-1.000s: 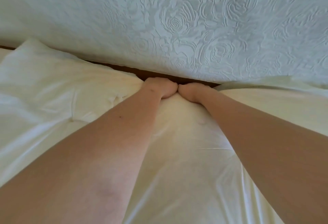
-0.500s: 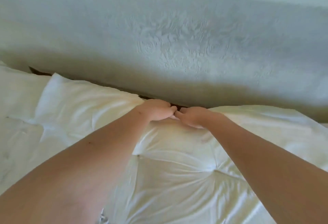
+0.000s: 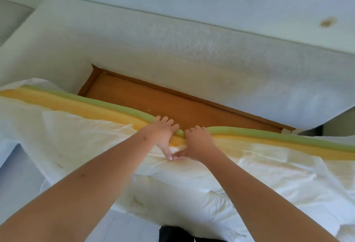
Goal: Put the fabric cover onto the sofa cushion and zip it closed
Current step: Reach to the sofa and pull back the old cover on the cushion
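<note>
The sofa cushion is a yellow foam slab (image 3: 107,111) with a green layer (image 3: 269,136) along its far edge. A thin, wrinkled white fabric cover (image 3: 86,145) lies over its near part and stops short of the far edge. My left hand (image 3: 163,132) and my right hand (image 3: 197,142) sit side by side at the middle of that edge. Their fingers curl over the green layer, and the thumbs press on the white fabric, tips touching. No zip is visible.
Beyond the cushion lies the bare brown seat base (image 3: 172,103) of the sofa, bounded by its white textured backrest (image 3: 192,59) and left arm (image 3: 48,49). Pale floor (image 3: 19,184) shows at the lower left, under the cushion's overhang.
The cushion's far edge has come away from the backrest toward me, exposing the yellow and green foam and the brown seat base. Both hands stay together on that edge.
</note>
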{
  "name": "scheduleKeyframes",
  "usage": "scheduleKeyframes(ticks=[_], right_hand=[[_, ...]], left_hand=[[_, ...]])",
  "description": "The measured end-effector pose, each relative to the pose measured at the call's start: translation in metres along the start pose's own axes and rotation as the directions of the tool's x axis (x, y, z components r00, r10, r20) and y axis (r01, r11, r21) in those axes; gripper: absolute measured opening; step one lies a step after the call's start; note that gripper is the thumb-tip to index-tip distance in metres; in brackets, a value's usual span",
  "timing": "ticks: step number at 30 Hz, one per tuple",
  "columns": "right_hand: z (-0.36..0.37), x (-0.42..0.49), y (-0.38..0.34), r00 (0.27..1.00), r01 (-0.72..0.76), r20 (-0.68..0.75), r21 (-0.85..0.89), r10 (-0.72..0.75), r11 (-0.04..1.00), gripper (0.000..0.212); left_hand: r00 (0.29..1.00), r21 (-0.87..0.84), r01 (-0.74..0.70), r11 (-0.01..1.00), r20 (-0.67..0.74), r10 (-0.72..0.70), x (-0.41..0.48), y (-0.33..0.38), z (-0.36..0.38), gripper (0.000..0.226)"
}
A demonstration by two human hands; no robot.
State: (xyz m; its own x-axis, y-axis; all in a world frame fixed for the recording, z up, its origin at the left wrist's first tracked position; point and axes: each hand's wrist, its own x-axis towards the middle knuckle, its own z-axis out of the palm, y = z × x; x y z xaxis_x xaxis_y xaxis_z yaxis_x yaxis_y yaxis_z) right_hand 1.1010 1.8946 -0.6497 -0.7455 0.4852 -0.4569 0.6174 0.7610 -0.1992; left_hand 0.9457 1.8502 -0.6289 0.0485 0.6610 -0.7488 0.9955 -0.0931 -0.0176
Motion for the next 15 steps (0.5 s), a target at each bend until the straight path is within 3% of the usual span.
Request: scheduleKeyframes(ticks=[3,7,15], right_hand=[[0.005,-0.025,-0.021,0.997,0.036,-0.068,-0.003,-0.036,0.999,0.081],[0.008,-0.048,-0.026,0.988,0.061,-0.138,-0.011,-0.062,0.998,0.065],[0.0,-0.126,0.01,0.979,0.084,-0.189,0.006,-0.081,0.996,0.051]], left_hand=[[0.989,-0.094,-0.085,0.992,-0.126,0.073,-0.026,0.006,0.025,0.096],[0.974,-0.149,-0.047,0.988,-0.225,0.013,-0.053,0.026,0.025,0.067],[0.941,-0.092,-0.073,0.993,-0.337,0.038,-0.08,0.096,0.004,0.058]])
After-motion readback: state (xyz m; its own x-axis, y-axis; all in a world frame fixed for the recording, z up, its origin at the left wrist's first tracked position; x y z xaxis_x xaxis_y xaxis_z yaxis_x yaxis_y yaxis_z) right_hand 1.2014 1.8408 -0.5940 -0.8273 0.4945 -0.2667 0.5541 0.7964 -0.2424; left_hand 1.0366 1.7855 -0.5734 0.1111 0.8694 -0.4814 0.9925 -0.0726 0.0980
